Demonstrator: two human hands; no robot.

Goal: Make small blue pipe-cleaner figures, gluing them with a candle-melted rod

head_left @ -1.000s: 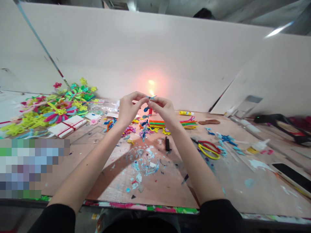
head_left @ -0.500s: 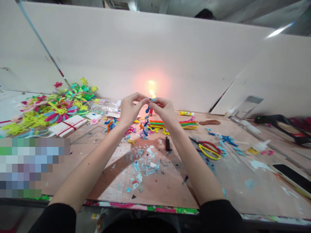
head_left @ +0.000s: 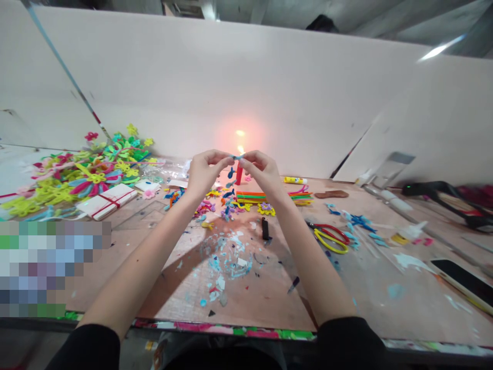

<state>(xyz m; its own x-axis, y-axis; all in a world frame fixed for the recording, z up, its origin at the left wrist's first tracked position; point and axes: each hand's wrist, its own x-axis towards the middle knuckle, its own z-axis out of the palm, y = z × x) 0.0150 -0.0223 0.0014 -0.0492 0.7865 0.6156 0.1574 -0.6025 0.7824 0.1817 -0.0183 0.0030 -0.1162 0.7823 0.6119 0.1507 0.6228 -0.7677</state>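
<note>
Both my hands are raised over the middle of the table, in front of a lit red candle (head_left: 239,176). My left hand (head_left: 206,172) pinches one end of a short light-blue piece (head_left: 238,157) between thumb and finger. The piece's other end is in the pinched fingertips of my right hand (head_left: 262,169). It is stretched level, just in front of and below the flame. Beneath the left fingertips hangs a strand of small dark-blue and light-blue pieces (head_left: 231,173). How the strand joins the held piece is too small to tell.
A bundle of coloured pipe cleaners (head_left: 271,197) lies behind my right forearm. Right of it are scissors (head_left: 331,239), a glue bottle (head_left: 410,235) and a phone (head_left: 464,282). A black lighter (head_left: 265,228) lies between my arms. Fuzzy flowers (head_left: 92,172) pile up at left.
My fingertips have moved slightly apart, the right hand a little to the right, showing more of the light-blue piece and the candle. The hanging strand has shifted slightly left.
</note>
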